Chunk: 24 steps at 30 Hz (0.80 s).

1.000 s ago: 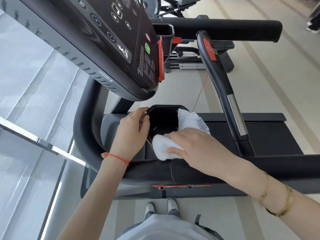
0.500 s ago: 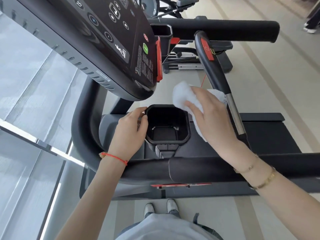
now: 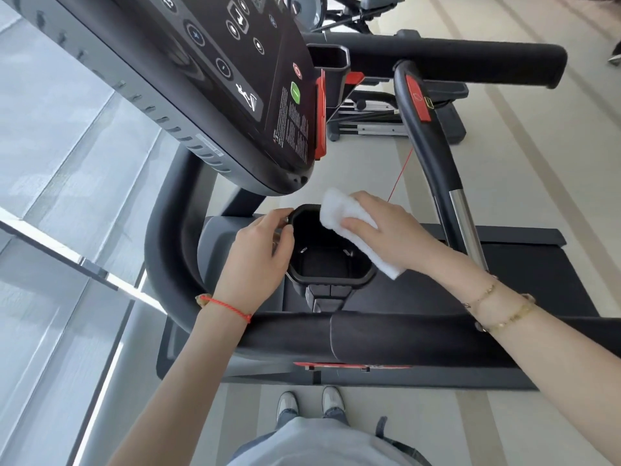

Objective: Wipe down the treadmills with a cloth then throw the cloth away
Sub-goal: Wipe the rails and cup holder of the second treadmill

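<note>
My left hand [image 3: 257, 255] curls against the left rim of the cup holder [image 3: 331, 282], fingers and thumb gripping its edge; the fingertips are partly hidden. My right hand [image 3: 389, 230] holds the white cloth [image 3: 339, 206] against the holder's far right rim, fingers flat on top, its lower end poking out under my palm. The console [image 3: 255, 95] is cut off above, and its small print is too fine to read.

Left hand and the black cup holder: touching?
Touching. The head view shows the left hand with thumb and fingers curled against the cup holder's left rim, no gap visible, while the right hand holds the white cloth.
</note>
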Available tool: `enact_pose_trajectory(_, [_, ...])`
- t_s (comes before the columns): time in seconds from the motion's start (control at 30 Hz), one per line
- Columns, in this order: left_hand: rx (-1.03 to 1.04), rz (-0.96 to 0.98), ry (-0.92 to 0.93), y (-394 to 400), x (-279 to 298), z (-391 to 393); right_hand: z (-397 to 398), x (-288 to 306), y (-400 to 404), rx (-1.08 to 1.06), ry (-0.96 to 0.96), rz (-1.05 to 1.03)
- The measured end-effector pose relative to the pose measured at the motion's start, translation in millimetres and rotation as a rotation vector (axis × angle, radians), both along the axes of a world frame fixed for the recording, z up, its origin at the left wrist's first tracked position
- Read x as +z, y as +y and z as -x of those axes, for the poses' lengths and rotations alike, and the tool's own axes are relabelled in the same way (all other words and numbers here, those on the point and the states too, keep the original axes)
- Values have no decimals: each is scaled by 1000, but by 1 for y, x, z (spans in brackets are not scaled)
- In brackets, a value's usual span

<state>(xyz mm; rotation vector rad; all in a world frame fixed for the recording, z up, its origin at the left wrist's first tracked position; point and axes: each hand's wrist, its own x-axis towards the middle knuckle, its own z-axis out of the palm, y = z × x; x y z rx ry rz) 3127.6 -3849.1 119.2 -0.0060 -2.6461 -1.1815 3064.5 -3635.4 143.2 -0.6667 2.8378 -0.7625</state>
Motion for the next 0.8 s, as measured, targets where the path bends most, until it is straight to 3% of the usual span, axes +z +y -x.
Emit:
enact_pose_trajectory(0.07, [6,-2,-8,1,0,0,4,1,-3,11,-2,-13])
enact_pose_trajectory(0.23, [11,10,-7,2,2,0,24,8,-42,173,121,-274])
enact_pose_trajectory(0.33, [5,12,-5,2,2,-1,12,2,-23,106,140,-194])
enact_pose_trajectory(0.43, [4,4,-5,1,2,-1,4,-2,2,22,0,-13])
enact_pose_trajectory(0.63, [8,23,-1,2,3,-2,23,2,-41,155,156,-268])
enact_pose_trajectory(0.7, [5,21,-2,2,3,-2,20,3,-37,129,176,-260])
enact_pose_trajectory(0.8, [12,13,-10,3,3,-1,4,-3,-9,48,38,-104])
